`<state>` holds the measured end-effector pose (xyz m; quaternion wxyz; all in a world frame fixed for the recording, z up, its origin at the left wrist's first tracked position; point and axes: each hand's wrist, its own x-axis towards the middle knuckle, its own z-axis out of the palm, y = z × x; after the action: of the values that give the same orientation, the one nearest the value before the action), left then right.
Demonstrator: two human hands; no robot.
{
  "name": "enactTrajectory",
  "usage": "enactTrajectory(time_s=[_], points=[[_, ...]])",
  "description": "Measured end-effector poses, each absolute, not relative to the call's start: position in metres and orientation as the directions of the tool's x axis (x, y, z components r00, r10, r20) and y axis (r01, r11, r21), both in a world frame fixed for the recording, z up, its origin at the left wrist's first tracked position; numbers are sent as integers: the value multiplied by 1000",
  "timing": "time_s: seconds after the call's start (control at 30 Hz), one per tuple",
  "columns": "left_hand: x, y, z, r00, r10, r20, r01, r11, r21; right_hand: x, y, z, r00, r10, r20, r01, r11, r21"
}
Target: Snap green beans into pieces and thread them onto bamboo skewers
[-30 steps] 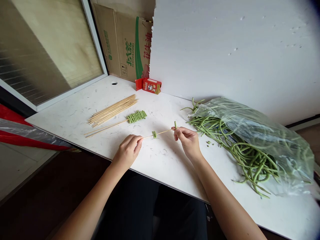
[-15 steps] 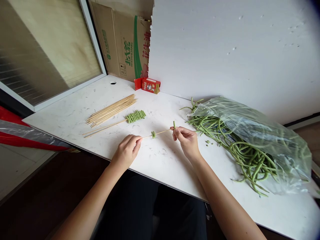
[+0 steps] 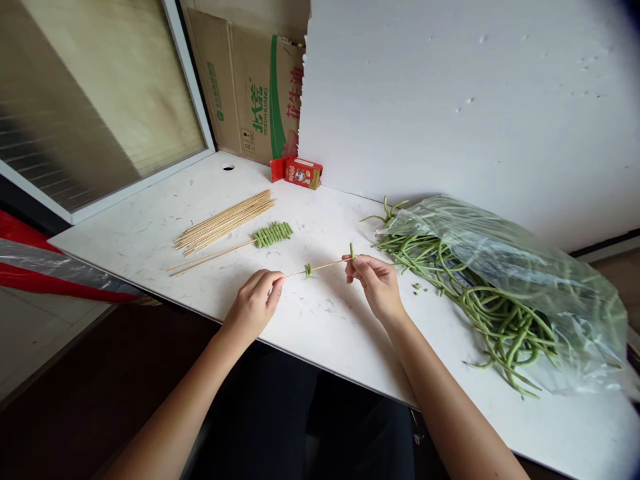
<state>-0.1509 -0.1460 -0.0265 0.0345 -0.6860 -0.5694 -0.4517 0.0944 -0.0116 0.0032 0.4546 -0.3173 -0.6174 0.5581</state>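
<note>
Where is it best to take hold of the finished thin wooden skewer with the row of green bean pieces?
Probably the bare wooden end of the finished bean skewer, approached from the left: the bean pieces crowd its right end, and the stick lies flat and free on the white table.

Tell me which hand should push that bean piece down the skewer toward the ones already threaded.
Right. The right hand already pinches the bean piece at the tip of the skewer. The left hand grips the skewer's other end, steadying it, with the threaded pieces between.

White marble table [image 3: 150,233], window [image 3: 90,100]
</note>
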Motion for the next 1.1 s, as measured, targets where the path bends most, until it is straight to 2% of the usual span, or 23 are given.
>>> enactTrajectory(time_s=[0.1,0.33,0.7,0.93,1.1], points=[[-151,-145,-26,-55,744,666,821,-346,455,96,-10,6,-396,899,188,-187,121,-975],[-150,-144,-27,-49,740,671,831,-342,438,98,-8,10,-338,932,132,-125,94,-988],[-154,-146,-33,-46,713,699,864,-324,387,99,-7,10,-374,900,223,-116,193,-974],[-153,-147,-30,-48,713,699,889,-289,356,98,-11,13,-375,897,235,-139,197,-971],[-152,-147,-29,-53,721,691,880,-294,374,99,-9,14,-348,925,149,-124,112,-986]])
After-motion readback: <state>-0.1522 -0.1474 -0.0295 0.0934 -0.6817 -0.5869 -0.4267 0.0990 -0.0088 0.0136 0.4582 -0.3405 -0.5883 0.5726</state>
